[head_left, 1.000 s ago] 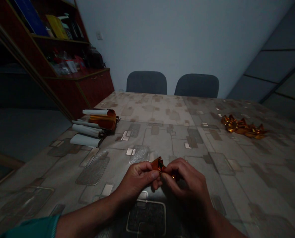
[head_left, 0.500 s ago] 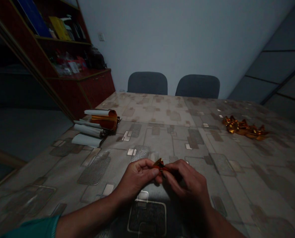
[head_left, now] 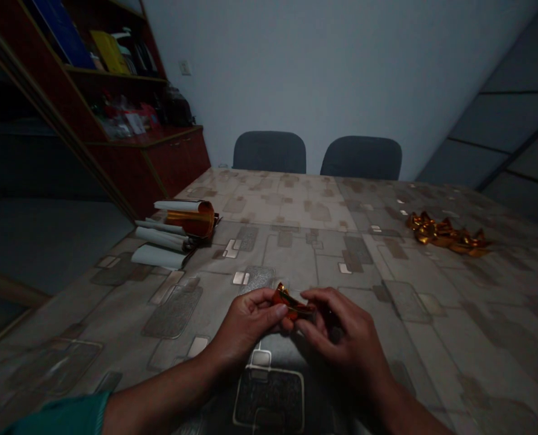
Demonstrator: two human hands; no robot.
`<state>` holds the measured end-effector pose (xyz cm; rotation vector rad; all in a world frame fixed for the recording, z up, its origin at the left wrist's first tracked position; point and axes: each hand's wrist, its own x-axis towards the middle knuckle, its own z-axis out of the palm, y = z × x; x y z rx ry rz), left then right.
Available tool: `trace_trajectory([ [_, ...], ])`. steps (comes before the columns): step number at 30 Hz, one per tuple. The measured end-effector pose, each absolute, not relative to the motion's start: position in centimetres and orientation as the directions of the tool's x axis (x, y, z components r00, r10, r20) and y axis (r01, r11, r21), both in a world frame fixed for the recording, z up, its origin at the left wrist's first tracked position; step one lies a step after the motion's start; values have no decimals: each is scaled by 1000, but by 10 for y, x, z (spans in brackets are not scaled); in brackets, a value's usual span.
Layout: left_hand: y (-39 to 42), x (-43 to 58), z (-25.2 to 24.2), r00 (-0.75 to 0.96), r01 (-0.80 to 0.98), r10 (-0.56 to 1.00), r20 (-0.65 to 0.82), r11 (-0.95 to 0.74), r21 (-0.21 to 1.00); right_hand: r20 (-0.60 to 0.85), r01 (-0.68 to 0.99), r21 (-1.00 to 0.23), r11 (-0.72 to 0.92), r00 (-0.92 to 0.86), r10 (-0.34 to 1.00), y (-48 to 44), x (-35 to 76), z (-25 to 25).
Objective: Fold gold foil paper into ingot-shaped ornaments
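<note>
A small piece of folded gold foil paper (head_left: pixel 291 305) is held up between my hands, just above the near part of the table. My left hand (head_left: pixel 255 314) pinches its left end, thumb in front and fingers behind. At its right end, my right hand (head_left: pixel 341 326) has thumb and curled fingers around the tip; the exact contact there is partly hidden. Off to the right on the tabletop lies a cluster of folded gold foil pieces (head_left: pixel 447 234). Curled sheets of gold foil paper with pale backs (head_left: pixel 189 226) rest at the left.
A patterned cloth covers the table (head_left: pixel 287 241). Two dark chairs (head_left: pixel 269 151) stand at its far edge, before a plain wall. On the left is a red-brown cabinet (head_left: pixel 178 160) with items on its shelves.
The foil piece has turned and now shows a longer, boat-like side. My right index finger and thumb have spread slightly apart around its end. My left hand stays nearly in place.
</note>
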<state>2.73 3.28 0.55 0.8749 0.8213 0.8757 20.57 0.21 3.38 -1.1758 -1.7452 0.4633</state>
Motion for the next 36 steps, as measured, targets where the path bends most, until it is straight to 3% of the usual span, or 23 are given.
trace_trajectory([
  [6,31,32,2,370,-411,890,-266,413,813,537,577,-662,478,-79,840,-1,195,30],
  [21,24,35,11,466,-468,838,-283,506,725,559,553,-703,448,40,828,-2,195,21],
  [36,25,38,12,552,-484,779,-299,591,646,564,566,-674,474,-20,826,-2,194,22],
])
